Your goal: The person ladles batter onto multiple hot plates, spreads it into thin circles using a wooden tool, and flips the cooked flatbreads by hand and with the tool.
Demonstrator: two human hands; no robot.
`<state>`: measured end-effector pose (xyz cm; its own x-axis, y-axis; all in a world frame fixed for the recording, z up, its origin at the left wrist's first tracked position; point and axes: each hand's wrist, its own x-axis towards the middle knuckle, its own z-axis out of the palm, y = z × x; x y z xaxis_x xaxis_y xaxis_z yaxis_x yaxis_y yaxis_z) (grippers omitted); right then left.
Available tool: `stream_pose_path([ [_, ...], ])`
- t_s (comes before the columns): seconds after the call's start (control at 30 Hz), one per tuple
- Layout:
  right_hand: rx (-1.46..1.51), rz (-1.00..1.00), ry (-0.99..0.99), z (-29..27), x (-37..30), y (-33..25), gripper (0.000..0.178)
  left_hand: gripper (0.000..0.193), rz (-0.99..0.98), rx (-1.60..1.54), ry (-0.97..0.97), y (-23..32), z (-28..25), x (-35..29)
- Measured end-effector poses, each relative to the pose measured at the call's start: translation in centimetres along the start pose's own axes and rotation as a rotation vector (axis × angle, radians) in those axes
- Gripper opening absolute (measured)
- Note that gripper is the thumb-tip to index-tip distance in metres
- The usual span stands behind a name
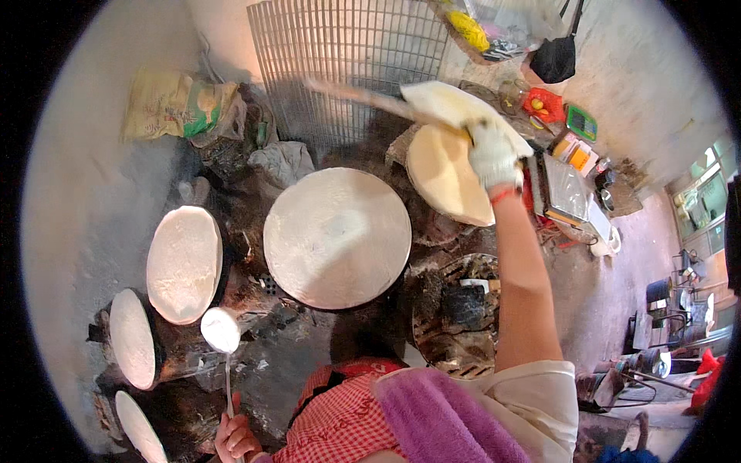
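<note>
At the lower left, my left hand (pixel 235 438) is closed round the thin handle of a ladle (pixel 221 330) whose bowl holds white batter. My right hand (pixel 492 158), in a white knitted glove, reaches out to the far right and grips a thin pale pancake (pixel 448 104), which is folded or bent. This pancake hangs over a pile of round yellowish pancakes (pixel 440 166). A long wooden stick (pixel 355 96), blurred by motion, juts left from under the pancake; its other end is hidden. In front of me lies a large round griddle (pixel 337 239) coated with pale batter.
Several smaller batter-coated griddles, such as the nearest round one (pixel 184 266), line the left side. A sooty stove top (pixel 457 312) lies below my right arm. Behind stands a wire grid (pixel 347 58); a yellow sack (pixel 166 104) sits far left. Boxes (pixel 575 150) crowd the right.
</note>
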<state>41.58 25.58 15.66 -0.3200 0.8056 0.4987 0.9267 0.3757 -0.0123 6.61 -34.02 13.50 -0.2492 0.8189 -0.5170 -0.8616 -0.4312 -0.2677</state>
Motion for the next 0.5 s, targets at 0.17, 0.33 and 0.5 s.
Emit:
stream_pose_path([
  [0.17,0.020,0.061,-0.178,10.5,-11.3,3.4,0.025,0.049,0.105,0.053,0.034,-1.0,1.9,1.1],
  [0.33,0.060,0.083,-0.221,11.6,-13.4,3.6,0.025,0.050,0.159,0.060,0.031,-2.0,1.8,0.9],
  [0.5,-0.054,0.042,-0.291,10.3,-14.2,0.0,0.031,0.050,0.232,-0.083,-0.069,-0.4,0.2,-4.1],
])
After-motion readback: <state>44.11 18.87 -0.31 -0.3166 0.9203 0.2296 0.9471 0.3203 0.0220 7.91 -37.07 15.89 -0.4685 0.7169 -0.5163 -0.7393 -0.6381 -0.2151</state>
